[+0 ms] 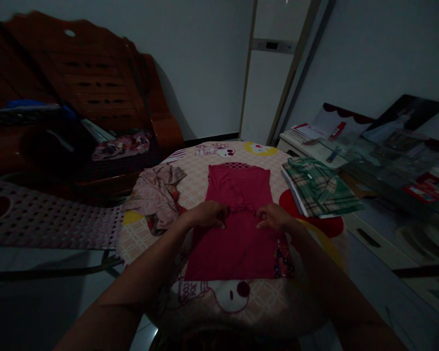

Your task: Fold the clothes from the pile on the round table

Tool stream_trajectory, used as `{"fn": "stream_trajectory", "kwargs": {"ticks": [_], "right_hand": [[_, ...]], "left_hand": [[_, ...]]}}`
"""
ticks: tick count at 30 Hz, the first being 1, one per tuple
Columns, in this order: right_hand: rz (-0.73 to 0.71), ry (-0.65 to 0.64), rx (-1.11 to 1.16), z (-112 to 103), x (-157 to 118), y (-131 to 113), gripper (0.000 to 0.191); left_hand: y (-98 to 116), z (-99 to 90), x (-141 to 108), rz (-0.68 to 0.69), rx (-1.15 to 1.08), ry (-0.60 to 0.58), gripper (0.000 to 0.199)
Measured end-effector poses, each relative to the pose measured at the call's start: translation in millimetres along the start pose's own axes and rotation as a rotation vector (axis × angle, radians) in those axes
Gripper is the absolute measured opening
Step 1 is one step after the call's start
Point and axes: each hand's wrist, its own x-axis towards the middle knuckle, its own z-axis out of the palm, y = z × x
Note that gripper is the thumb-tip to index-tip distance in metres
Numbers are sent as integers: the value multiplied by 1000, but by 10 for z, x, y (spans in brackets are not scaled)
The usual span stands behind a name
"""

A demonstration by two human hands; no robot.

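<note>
A dark pink shirt (237,248) lies spread on a round table with a patterned cloth (190,170). It looks folded in at both sides, and a small print shows at its lower right corner. My left hand (212,214) is closed in a pinch on the fabric at the left of the shirt's middle. Across from it, my right hand (274,217) pinches the same fabric at the right. Between the hands the cloth is bunched into a small ridge. The fingertips are partly hidden in the dim light.
Left on the table lies a crumpled pale pink garment (157,190). A folded green plaid shirt (314,185) rests on a stack at the right edge. Beyond are a carved wooden chair (95,83), a woven lounger (58,214) and a glass-topped cabinet (373,165).
</note>
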Motion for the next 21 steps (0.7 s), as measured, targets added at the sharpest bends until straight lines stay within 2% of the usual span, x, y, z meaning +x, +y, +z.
{"fn": "stream_trajectory", "kwargs": {"ticks": [4, 10, 13, 16, 21], "right_hand": [[-15, -34, 48, 39, 52, 2, 20], [-42, -1, 1, 134, 23, 40, 19], [-92, 40, 85, 150, -48, 86, 19], [-92, 37, 225, 132, -110, 110, 20], [-153, 106, 448, -2, -126, 94, 13]], "left_hand": [[25, 57, 33, -65, 139, 9, 34], [31, 74, 34, -6, 169, -6, 20], [-4, 60, -4, 18, 89, 5, 22], [-51, 42, -45, 107, -36, -1, 16], [-86, -48, -71, 226, -200, 27, 14]]}}
